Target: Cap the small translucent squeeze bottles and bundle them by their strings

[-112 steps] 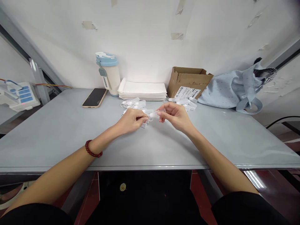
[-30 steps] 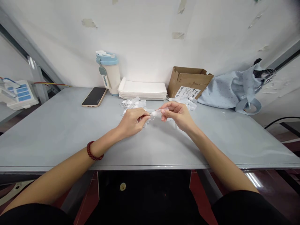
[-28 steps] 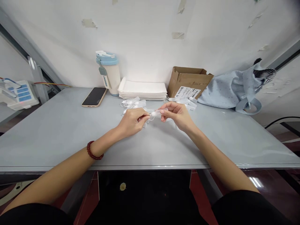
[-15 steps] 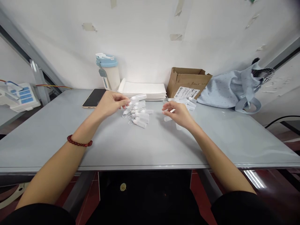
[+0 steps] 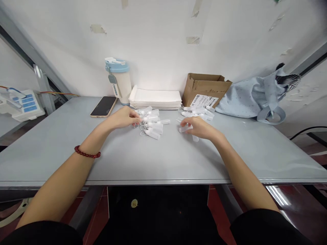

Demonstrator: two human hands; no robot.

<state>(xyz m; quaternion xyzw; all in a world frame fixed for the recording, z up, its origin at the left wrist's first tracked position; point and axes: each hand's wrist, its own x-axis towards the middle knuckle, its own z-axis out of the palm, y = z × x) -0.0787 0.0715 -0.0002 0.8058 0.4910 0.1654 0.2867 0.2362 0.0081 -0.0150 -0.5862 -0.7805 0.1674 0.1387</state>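
Small translucent plastic tubes (image 5: 154,130) with white ends and thin loops lie in a heap left of the table's middle. My left hand (image 5: 122,118) is at the heap's left side, thumb and fingertips pinched on the white end of one tube (image 5: 151,119). A looser group of the same tubes (image 5: 198,110) lies in front of the cardboard box. My right hand (image 5: 200,127) is just nearer me than that group, its fingers closed around a single tube (image 5: 183,129) low over the table. Another tube (image 5: 195,138) pokes out beneath this hand, partly hidden.
Along the wall stand a phone (image 5: 104,107) lying flat, a cream tumbler (image 5: 124,86) with a blue lid, a stack of white sheets or envelopes (image 5: 155,96), the open cardboard box (image 5: 204,90) and a light blue cloth bag (image 5: 245,97). The grey table (image 5: 158,163) ends in front of me.
My left hand has lowered to the heap, where it held a tube raised before. My right hand has come down, and its fingers have closed on a tube.
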